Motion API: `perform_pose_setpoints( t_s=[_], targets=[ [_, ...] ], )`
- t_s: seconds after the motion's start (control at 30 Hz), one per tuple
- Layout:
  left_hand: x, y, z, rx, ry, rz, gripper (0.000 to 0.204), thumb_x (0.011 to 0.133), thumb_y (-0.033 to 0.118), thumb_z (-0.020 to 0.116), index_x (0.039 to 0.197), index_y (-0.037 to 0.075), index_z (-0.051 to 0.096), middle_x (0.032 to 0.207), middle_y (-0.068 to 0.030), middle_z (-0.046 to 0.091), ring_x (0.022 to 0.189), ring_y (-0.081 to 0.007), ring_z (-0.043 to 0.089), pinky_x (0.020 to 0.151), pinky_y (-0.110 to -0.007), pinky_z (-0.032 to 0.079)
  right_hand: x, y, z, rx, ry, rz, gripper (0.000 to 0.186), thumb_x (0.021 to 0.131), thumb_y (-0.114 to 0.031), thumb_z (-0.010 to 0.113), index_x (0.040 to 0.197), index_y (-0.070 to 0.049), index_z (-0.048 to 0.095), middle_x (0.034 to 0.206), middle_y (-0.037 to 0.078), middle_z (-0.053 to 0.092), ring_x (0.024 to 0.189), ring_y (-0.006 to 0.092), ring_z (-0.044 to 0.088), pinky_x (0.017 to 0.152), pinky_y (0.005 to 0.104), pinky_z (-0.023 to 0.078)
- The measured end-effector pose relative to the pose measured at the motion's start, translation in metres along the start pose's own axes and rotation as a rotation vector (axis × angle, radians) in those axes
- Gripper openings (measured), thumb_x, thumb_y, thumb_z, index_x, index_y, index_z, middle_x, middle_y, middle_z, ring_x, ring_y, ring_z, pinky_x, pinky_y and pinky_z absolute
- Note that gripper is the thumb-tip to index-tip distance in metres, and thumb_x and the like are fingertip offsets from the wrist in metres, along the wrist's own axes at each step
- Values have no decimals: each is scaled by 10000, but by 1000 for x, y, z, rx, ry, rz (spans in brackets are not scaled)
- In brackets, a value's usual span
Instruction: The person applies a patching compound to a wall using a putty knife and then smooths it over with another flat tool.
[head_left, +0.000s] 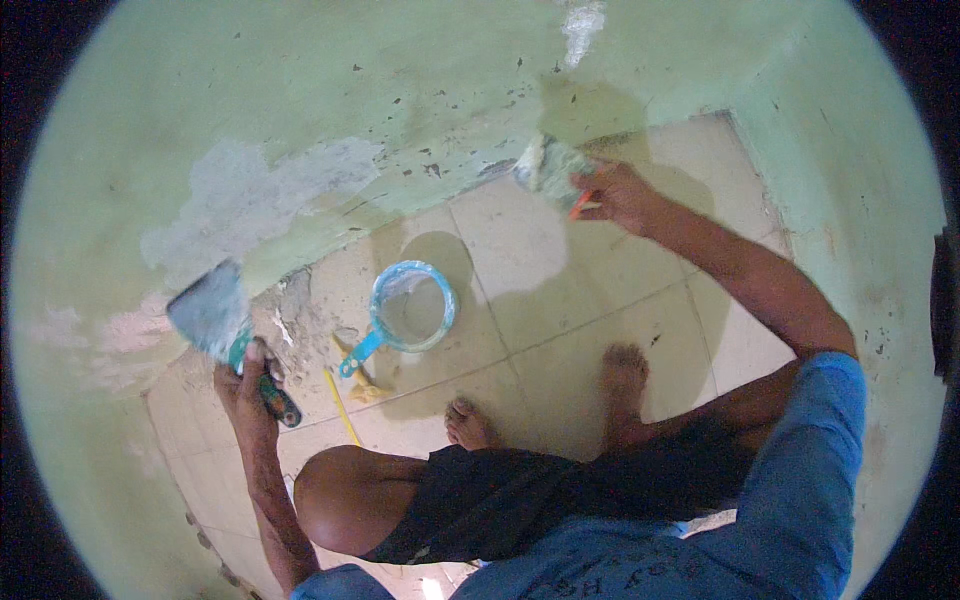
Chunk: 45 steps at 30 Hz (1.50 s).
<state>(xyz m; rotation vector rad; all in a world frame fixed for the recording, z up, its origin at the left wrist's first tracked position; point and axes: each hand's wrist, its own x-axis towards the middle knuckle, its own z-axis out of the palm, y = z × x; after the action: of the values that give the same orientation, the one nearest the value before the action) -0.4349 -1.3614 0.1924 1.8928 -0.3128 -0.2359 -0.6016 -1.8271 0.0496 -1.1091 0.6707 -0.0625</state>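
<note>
My left hand (250, 385) is closed round the dark green handle of a putty knife (212, 312), its wide grey blade pointing up toward the wall at the left. Off to the right, my right hand (620, 198) grips a second scraper (552, 172), blurred by motion, with pale putty along its blade and a bit of orange at the handle. That blade is close to the foot of the green wall (450, 90); whether it touches cannot be made out. On the floor between my hands stands a blue-rimmed dipper (412, 305) with whitish residue inside and on its rim.
Grey-white patches (260, 195) and chipped paint mark the wall ahead. Crumbled debris (290, 310) lies along its foot. Near the dipper's handle are a yellow strip (343, 408) and a crumpled yellowish scrap (366, 388). My bare feet (625, 375) rest on the tiled floor (550, 330). Another wall rises at the right.
</note>
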Motion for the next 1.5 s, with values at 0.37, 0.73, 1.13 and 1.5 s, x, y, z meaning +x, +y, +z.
perform_pose_setpoints(
  t_s=[0.37,0.73,1.13,1.5],
  targets=[
    [18,67,134,-363,-101,-56,252,895,230,636,1049,41,572,898,-75,642,657,-97,561,507,-214,467,-43,8,264,1138,-306,-42,294,869,-279,649,1068,-91,542,992,44,602,922,195,576,845,381,468],
    [1,43,141,-468,157,-32,282,905,225,621,1104,37,555,1004,-57,630,863,-123,600,732,-261,492,-45,12,285,1071,-176,64,289,839,-272,682,1046,-121,547,937,15,588,905,139,535,820,344,409],
    [19,28,151,-562,162,-82,243,831,52,681,1040,32,560,950,-53,639,805,-147,630,684,-296,527,-29,24,259,961,-268,-17,347,836,-257,674,1127,-112,551,1074,16,598,982,151,543,858,357,399],
    [27,57,132,-477,368,86,180,829,70,684,962,9,579,894,-72,617,808,-167,635,743,-272,565,160,141,121,1058,252,-206,427,905,-210,512,1285,-27,451,1325,78,475,1197,208,459,1004,434,365]
  ],
)
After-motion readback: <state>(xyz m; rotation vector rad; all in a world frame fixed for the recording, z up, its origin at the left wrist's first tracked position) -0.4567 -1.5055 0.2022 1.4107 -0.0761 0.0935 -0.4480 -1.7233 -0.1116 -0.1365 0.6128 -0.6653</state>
